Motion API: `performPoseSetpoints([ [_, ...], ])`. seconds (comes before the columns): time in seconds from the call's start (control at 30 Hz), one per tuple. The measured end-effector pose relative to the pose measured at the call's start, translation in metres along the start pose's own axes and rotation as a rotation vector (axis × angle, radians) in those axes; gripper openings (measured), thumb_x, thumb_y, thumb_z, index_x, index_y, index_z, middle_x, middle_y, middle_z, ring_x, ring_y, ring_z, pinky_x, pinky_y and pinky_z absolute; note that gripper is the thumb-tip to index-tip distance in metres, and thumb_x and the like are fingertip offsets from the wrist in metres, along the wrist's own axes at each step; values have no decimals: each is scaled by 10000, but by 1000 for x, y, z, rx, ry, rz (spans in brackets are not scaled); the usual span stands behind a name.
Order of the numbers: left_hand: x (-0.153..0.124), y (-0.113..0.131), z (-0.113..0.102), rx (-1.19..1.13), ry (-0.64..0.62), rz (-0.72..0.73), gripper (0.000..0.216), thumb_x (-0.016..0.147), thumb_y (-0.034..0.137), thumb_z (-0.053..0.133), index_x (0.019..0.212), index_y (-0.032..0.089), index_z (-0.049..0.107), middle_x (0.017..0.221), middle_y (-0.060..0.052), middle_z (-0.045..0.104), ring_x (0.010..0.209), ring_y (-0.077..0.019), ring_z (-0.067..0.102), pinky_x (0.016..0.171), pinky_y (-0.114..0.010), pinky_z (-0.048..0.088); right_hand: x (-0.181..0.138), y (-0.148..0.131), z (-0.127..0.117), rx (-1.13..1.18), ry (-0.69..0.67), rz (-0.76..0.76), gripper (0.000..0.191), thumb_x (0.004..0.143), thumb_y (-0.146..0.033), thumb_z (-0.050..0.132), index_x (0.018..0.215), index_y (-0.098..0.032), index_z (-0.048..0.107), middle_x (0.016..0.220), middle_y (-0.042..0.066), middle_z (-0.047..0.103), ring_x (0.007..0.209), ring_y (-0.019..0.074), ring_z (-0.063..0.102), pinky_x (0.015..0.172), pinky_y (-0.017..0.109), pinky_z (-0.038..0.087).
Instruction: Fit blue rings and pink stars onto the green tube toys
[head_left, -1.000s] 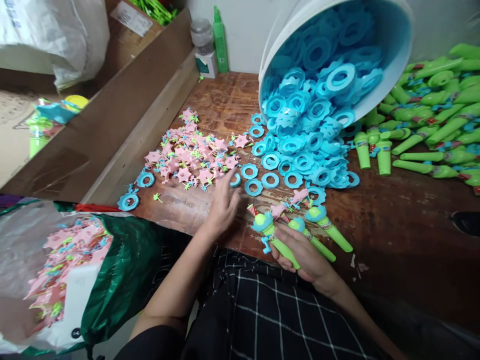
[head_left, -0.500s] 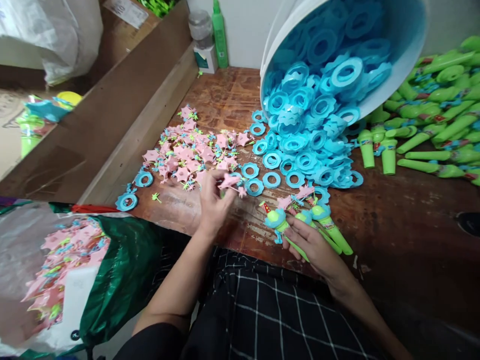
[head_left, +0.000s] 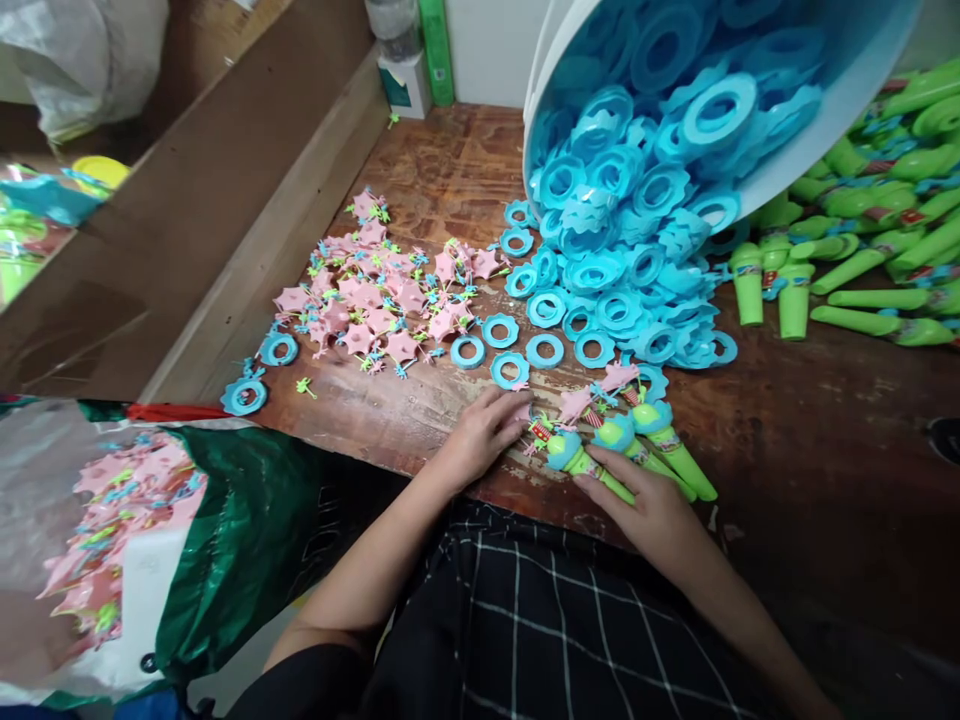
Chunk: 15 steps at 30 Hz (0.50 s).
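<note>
My left hand (head_left: pixel 480 440) is low over the table, its fingertips closed on a pink star-shaped plastic piece (head_left: pixel 523 411), which they partly hide. That piece is right beside the red-and-white tip of a green cone-shaped toy (head_left: pixel 577 458) with a blue collar. My right hand (head_left: pixel 651 508) grips this toy by its green handle, thumb and fingers around it. Just to the right lie two similar green toys (head_left: pixel 667 440), with pink star pieces (head_left: pixel 576 404) by their tips. Several blue scalloped rings (head_left: pixel 510 371) are spread beyond my left hand.
A tipped white bucket (head_left: pixel 534 90) spills blue rings (head_left: pixel 616 310) over the table. Pink star pieces (head_left: pixel 360 293) with small green and blue bits lie at left, by a wooden ledge (head_left: pixel 277 230). Green toys (head_left: pixel 892 250) are heaped at right. A bag (head_left: pixel 217 530) holds more pink pieces.
My left hand has moved right and down with a pink star piece, to the tip of the toy in my right hand. A blue ring it covered now shows. The view has shifted slightly.
</note>
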<state>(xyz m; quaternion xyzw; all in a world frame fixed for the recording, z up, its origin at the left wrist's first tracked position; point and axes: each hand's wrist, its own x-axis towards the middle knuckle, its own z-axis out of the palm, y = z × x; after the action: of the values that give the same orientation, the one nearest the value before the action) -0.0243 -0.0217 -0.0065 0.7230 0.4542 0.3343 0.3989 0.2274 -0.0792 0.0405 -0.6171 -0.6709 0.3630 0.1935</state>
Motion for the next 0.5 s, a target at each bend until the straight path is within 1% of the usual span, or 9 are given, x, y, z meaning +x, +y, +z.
performPoseSetpoints([
  [0.03,0,0,-1,-26,-8,-3,344,998,223,636,1340,240,619,1114,-87,588,1023,-249,598,947,-387,531,-1,-1,-1,-8,8,-12,393,934,-486,611,1175,-200,732,1151,109,781,1038,318,747,856,421,613],
  [0.1,0,1,-4,-110,-11,-32,368,966,239,694,1329,247,633,1161,-88,610,1075,-263,598,991,-414,514,-1,-4,-4,-29,24,-31,397,944,-479,609,1199,-199,729,1153,112,780,1046,318,747,851,414,619],
  [0.17,0,2,-5,-270,2,-103,407,941,257,730,1335,246,627,1232,-88,622,1142,-279,593,1040,-435,493,0,-6,-7,-50,30,-43,397,948,-472,611,1212,-200,729,1162,112,778,1056,317,746,856,406,622],
  [0.23,-1,3,-2,-453,30,-188,420,957,289,712,1358,238,600,1263,-90,622,1160,-283,597,1050,-435,495,2,-7,-9,-63,29,-44,397,947,-475,612,1208,-202,733,1166,109,778,1061,314,747,862,398,624],
  [0.27,-1,4,0,-495,53,-215,414,968,301,698,1362,232,591,1268,-92,619,1162,-282,599,1048,-429,500,3,-7,-10,-70,31,-40,401,947,-482,609,1202,-201,736,1159,109,781,1053,314,750,854,396,626],
  [0.3,-2,4,4,-478,80,-220,406,974,301,687,1360,226,588,1265,-95,616,1161,-282,598,1044,-423,504,4,-7,-11,-81,37,-35,409,946,-492,606,1195,-198,740,1150,110,783,1045,315,753,843,396,629],
  [0.33,-3,5,8,-400,102,-206,399,977,288,680,1360,223,588,1257,-96,610,1154,-280,596,1039,-419,506,4,-6,-11,-94,47,-31,419,944,-503,603,1190,-193,743,1145,113,784,1038,318,755,834,400,630],
  [0.43,-7,5,20,-32,150,-116,397,980,187,633,1372,209,577,1169,-96,576,1054,-251,599,973,-376,525,5,-3,-12,-131,64,-42,437,942,-515,603,1186,-182,747,1149,118,783,1033,323,757,820,406,633],
  [0.5,-10,6,26,89,174,-55,419,993,133,584,1404,199,534,1110,-86,541,983,-224,595,916,-331,531,4,-1,-12,-143,56,-73,432,949,-505,602,1196,-181,746,1148,117,783,1030,319,759,825,402,634],
])
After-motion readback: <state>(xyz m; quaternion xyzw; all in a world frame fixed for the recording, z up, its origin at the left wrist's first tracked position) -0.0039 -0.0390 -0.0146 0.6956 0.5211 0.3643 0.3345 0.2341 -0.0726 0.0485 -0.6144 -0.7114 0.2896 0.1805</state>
